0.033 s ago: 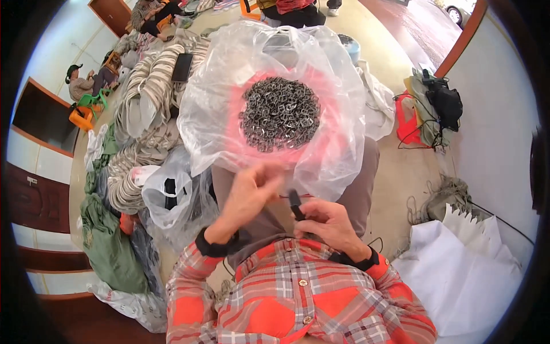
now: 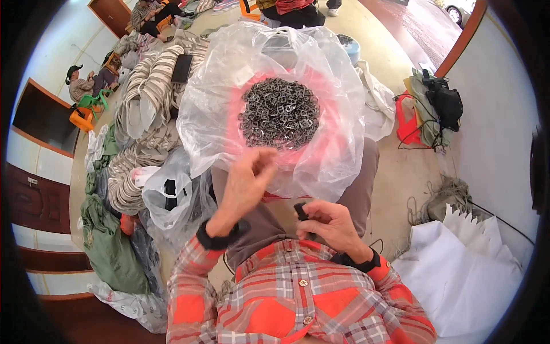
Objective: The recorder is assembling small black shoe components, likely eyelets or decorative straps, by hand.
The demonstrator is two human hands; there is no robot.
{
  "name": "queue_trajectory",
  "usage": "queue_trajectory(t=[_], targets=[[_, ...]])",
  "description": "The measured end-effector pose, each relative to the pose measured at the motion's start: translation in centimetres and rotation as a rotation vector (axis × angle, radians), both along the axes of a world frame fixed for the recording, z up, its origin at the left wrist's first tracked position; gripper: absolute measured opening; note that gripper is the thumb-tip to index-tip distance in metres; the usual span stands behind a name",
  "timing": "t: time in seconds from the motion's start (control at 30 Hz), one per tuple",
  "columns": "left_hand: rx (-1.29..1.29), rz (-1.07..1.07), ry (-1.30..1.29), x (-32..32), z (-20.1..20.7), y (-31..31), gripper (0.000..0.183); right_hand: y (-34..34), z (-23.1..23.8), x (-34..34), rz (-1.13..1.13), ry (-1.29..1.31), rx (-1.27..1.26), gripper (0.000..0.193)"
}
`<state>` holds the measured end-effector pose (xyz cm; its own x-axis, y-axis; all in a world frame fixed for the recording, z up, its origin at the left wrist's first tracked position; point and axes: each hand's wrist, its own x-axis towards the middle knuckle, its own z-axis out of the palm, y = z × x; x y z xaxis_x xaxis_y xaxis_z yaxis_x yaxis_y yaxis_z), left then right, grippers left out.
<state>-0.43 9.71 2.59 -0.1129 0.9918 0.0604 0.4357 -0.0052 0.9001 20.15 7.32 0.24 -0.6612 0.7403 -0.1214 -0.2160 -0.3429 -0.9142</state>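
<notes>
Hands over a bag of metal buckles

Left hand (image 2: 246,178) pinches, fingertips together, at the clear plastic bag's (image 2: 332,155) near rim beside the grey buckle heap (image 2: 279,113); right hand (image 2: 329,221) grips a small black piece (image 2: 300,211), possibly strap.

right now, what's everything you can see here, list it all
metal buckles: a heap, grey, in the clear bag ahead
clear plastic bag: one, see-through over pink, on the lap
webbing straps: big pile, beige, left on the floor
small bag: one, clear with a black piece inside, left of the knees
green cloth: one heap, lower left
white sack: one, lower right
red bag: one, right by the wall
black piece: one, in the right hand
left hand: raised, fingers pinched near the heap
right hand: holding the black piece
</notes>
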Motion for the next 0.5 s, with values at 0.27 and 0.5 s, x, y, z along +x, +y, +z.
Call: queue_trajectory(t=[0.27,0.5], targets=[[0.269,0.153,0.521,-2.7,-4.6,8.6,0.021,-0.2,-1.4,0.4,-0.014,-0.164,-0.021,0.026],[0.341,0.149,0.605,-2.7,-6.1,9.4,0.01,0.2,-1.5,-0.4,0.039,-0.119,-0.071,0.029]])
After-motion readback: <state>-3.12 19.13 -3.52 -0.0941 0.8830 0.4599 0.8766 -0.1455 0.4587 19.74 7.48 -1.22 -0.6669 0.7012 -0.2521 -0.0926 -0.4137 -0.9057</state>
